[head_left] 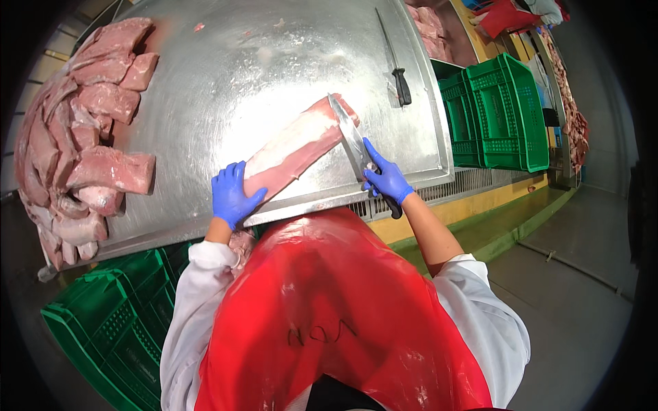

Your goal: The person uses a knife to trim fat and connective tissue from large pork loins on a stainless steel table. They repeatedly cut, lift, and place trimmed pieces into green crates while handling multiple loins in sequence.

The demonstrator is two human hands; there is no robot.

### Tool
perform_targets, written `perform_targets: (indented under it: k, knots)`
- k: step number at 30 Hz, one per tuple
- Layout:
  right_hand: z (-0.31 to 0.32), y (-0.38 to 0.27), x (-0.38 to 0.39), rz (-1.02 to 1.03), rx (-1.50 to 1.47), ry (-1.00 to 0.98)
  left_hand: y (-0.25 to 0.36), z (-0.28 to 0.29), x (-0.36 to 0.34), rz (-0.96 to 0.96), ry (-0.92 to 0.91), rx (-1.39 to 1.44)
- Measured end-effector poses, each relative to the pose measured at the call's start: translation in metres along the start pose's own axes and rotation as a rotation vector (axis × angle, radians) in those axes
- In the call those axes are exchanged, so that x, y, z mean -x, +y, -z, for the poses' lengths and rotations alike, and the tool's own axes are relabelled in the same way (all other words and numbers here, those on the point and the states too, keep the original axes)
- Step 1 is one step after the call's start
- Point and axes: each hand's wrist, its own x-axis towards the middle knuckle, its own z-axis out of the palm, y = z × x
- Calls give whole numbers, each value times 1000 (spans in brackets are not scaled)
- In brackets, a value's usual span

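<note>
A long piece of pale pink meat, like a pork loin, lies slantwise on the steel table. My gloved left hand holds its near left end, the thumb against the cut face. In my right hand is a knife with a black handle, the index finger stretched toward the blade. The blade crosses the loin's far right end, its tip at the far edge. Whether it has cut into the meat I cannot tell.
Several meat pieces are heaped along the table's left side. A sharpening steel lies at the far right of the tabletop. Green crates stand beyond the right edge, and more green crates are below at the left. Another person's red garment shows at top right.
</note>
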Motion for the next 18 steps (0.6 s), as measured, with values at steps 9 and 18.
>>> perform_targets:
  k: [9, 18]
  knots:
    - [-7, -31, -53, 6, 143, 48, 2, 1, -12, 47, -3, 1]
    - [-2, -54, -76, -59, -261, -72, 21, -6, -34, 129, 70, -4]
